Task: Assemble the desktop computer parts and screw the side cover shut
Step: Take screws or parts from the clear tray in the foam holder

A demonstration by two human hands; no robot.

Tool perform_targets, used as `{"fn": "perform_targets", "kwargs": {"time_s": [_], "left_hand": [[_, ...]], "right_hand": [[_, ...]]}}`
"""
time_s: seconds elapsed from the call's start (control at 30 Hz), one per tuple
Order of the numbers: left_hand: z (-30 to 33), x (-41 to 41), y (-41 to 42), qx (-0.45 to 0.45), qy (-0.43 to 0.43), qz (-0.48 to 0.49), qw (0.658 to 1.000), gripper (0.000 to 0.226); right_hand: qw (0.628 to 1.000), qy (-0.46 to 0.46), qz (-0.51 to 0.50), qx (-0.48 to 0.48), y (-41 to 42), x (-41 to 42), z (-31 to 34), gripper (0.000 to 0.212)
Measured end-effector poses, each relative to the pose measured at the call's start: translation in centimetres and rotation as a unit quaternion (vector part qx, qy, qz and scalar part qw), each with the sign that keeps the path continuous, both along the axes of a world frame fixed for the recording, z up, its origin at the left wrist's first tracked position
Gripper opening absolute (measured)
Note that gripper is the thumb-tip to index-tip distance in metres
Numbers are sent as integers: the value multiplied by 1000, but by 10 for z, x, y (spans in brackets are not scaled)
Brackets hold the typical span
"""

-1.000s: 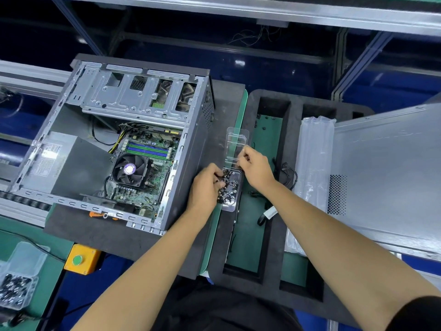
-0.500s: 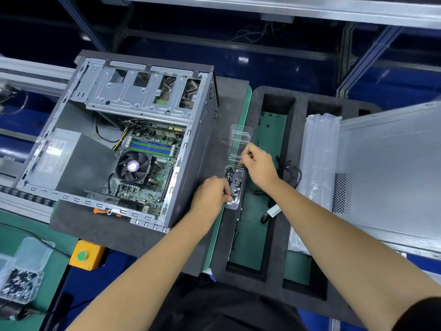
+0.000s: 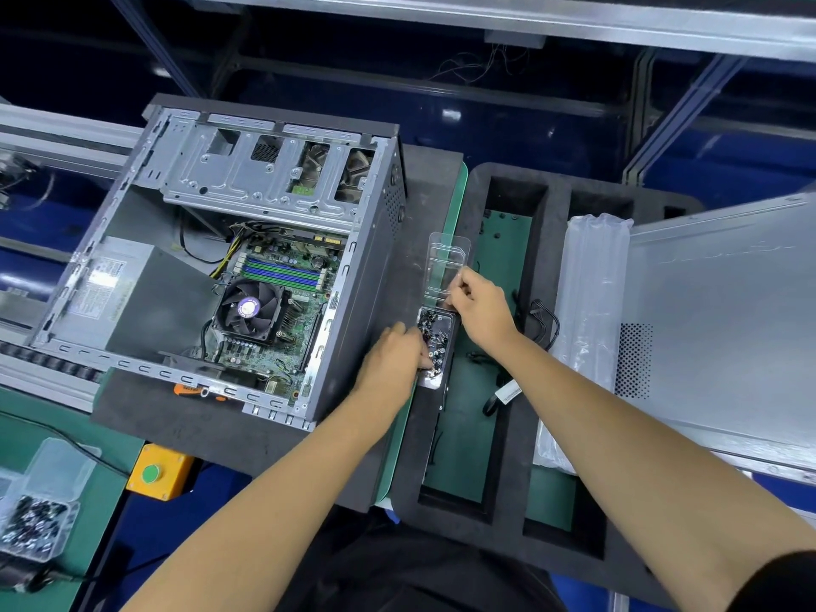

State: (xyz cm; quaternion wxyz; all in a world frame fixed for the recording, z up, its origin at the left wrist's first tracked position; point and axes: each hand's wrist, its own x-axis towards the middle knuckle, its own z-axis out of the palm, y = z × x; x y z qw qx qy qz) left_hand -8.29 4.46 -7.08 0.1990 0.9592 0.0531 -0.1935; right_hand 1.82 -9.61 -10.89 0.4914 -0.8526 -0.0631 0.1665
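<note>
Since the earlier frames, left hand [image 3: 395, 353] has shifted slightly lower along the clear screw case [image 3: 435, 344], its fingertips now dipped into the screws [image 3: 432, 333] and curled as if pinching one, though whether a screw is held cannot be told; right hand [image 3: 479, 309] keeps its pinch on the hinged lid [image 3: 446, 265], holding it open beyond its fingers. Judgement: screw pick-up is in progress, so fastening has not begun. Computer chassis [image 3: 247, 267] lies open just left of the left hand, its raised steel edge close to the knuckles; side cover [image 3: 724, 320] lies well right of the right hand, not yet fitted. Foam tray [image 3: 547, 205] has a wall under the case, with a deep slot beneath the right wrist; open room is toward the body, along both forearms
</note>
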Motion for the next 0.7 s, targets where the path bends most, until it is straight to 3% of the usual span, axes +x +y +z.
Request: {"fn": "perform_targets", "kwargs": {"time_s": [0.13,0.2,0.33,0.43,0.7], "left_hand": [[3,-3,7,-109,-90,130,982,18],[7,-2,8,-156,-90,173,968,14],[10,-3,10,-130,-54,102,985,13],[9,-7,10,-139,-22,115,983,10],[11,-3,-1,-17,26,21,999,12]], "right_hand": [[1000,-2,3,-5,0,0,0,19],[1000,-3,4,-7,0,0,0,20],[1000,-3,4,-6,-1,0,0,19],[1000,-1,4,-3,-1,0,0,18],[1000,-7,0,3,0,0,-2,16]]}}
